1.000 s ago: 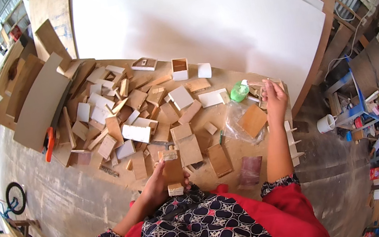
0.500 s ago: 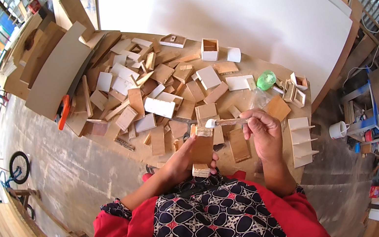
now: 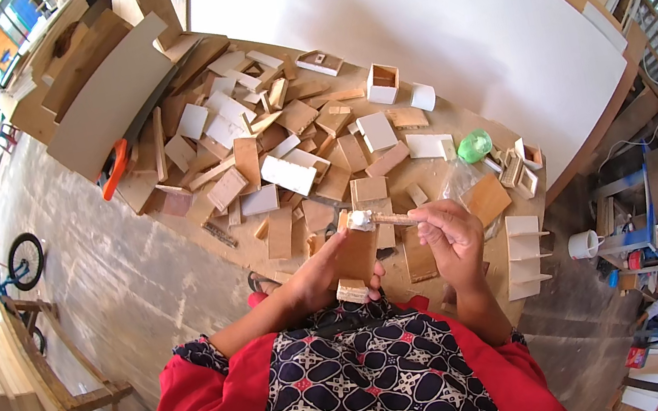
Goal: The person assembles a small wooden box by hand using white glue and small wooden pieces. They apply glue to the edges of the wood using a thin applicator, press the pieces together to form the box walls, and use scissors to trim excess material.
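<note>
My left hand (image 3: 317, 281) is closed around a brown wooden piece (image 3: 356, 256) with pale blocks at its two ends, held in front of my body. Its thumb lies along the left side, and some fingertips show at the right of the lower block (image 3: 352, 290). In my right hand (image 3: 455, 239), a thin brown stick (image 3: 391, 219) is pinched between thumb and fingers. White paste (image 3: 360, 219) covers the stick's tip, which touches the far end block of the wooden piece.
Many wood offcuts (image 3: 287, 175) lie heaped on the worktable. A crumpled green plastic bottle (image 3: 475, 146), a small open box (image 3: 383, 82) and a white slotted piece (image 3: 526, 255) are to the right. An orange-handled saw (image 3: 115, 170) rests at the left edge; a large white panel (image 3: 419, 10) lies behind.
The stick's tip has moved left onto the far block, where white paste now shows spread. My left hand keeps its hold. The whole view has shifted slightly.
</note>
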`<state>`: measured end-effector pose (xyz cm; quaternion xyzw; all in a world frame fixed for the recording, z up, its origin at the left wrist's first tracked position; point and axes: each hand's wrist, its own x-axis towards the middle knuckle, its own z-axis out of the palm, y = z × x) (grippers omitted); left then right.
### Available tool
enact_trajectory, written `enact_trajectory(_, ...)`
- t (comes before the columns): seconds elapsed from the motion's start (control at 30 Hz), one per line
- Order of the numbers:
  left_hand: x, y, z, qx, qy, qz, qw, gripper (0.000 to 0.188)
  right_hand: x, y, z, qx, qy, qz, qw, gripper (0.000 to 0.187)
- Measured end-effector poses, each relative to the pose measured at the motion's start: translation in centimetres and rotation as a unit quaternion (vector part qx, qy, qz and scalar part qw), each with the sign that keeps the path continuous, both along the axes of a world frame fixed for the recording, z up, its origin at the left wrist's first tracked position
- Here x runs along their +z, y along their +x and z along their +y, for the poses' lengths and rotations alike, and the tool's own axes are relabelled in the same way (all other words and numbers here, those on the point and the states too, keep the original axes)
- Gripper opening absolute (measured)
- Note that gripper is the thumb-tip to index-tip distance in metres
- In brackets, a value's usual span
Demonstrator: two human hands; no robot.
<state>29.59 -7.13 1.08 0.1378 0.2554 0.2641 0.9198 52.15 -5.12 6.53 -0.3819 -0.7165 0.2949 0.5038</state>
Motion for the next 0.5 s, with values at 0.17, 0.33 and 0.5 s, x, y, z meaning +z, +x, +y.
enact_trajectory(0.17, -0.1, 0.1, 0.1, -0.006, 0.021, -0.01, 1.0, 0.062, -0.1, 0.2, 0.0, -0.011, 0.049, -0.04, 0.998, 0.017)
enact_trajectory(0.33, 0.1, 0.2, 0.2, -0.007, 0.017, -0.007, 1.0, 0.061, -0.7, 0.3, -0.2, -0.038, 0.038, -0.026, 0.998, 0.018)
enact_trajectory(0.5, 0.0, 0.2, 0.1, -0.004, 0.01, -0.001, 1.0, 0.06, -1.1, 0.0, -0.3, -0.06, 0.037, 0.001, 0.998, 0.019)
